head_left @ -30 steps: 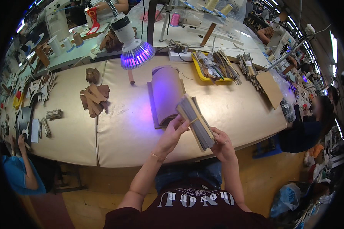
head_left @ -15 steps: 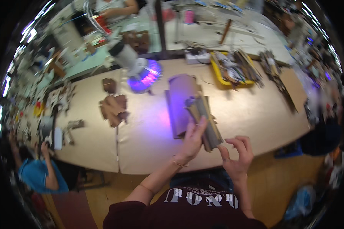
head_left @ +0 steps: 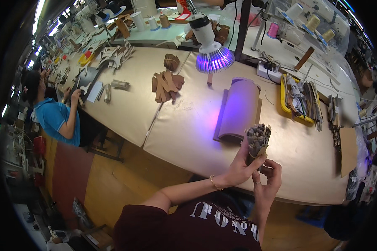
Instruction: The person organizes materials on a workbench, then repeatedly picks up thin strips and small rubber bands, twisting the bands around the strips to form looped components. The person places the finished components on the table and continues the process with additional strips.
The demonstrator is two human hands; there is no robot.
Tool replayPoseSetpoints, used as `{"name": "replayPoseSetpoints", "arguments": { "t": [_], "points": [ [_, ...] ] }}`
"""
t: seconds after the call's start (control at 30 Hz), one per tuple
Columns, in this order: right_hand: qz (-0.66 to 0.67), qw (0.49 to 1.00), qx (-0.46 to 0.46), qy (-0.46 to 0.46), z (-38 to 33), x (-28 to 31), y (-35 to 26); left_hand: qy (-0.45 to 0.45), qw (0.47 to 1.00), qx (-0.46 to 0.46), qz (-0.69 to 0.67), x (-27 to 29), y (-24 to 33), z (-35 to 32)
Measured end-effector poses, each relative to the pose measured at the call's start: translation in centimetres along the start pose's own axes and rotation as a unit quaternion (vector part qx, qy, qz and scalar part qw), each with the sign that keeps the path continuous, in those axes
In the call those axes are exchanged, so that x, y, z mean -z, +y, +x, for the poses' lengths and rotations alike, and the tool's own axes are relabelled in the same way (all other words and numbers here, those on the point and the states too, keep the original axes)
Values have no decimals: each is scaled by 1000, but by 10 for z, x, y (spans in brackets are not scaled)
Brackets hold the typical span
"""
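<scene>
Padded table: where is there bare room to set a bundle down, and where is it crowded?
The padded table is largely bare between the brown strip pile and the curved block, and right of the right hand, on the near side of the yellow tray. It is crowded at the tray and at the far left, among scraps.

Grey-brown and tan tones are recorded on the strip bundle (head_left: 259, 139); pale gold is noted on the table (head_left: 188, 140). The curved block (head_left: 240, 106) is found tan, tinted violet. Brown is observed on the flat strips (head_left: 167, 85), yellow on the tray (head_left: 284, 99), maroon with white lettering on the shirt (head_left: 171, 228).
</scene>
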State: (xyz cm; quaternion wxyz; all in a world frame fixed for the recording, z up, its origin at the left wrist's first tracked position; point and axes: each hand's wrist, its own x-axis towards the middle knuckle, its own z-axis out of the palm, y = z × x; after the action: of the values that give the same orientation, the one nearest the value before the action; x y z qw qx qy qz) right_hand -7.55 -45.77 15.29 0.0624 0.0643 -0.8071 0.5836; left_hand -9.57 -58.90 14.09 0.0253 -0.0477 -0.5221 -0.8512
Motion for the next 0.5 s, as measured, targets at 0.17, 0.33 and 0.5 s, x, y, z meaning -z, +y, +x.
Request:
{"name": "replayPoseSetpoints", "arguments": {
  "t": [0.17, 0.33, 0.5],
  "points": [
    [22, 997, -37, -58, 0, 26, 11, -5, 1000, 22, -3, -9, -9, -9],
    [40, 997, -56, 27, -6, 26, 15, -41, 996, 60, 58, -8, -1, -3],
    [11, 999, -52, 2, -3, 28, 8, -81, 996, 21, 42, -1, -8, 6]
  ]
}}
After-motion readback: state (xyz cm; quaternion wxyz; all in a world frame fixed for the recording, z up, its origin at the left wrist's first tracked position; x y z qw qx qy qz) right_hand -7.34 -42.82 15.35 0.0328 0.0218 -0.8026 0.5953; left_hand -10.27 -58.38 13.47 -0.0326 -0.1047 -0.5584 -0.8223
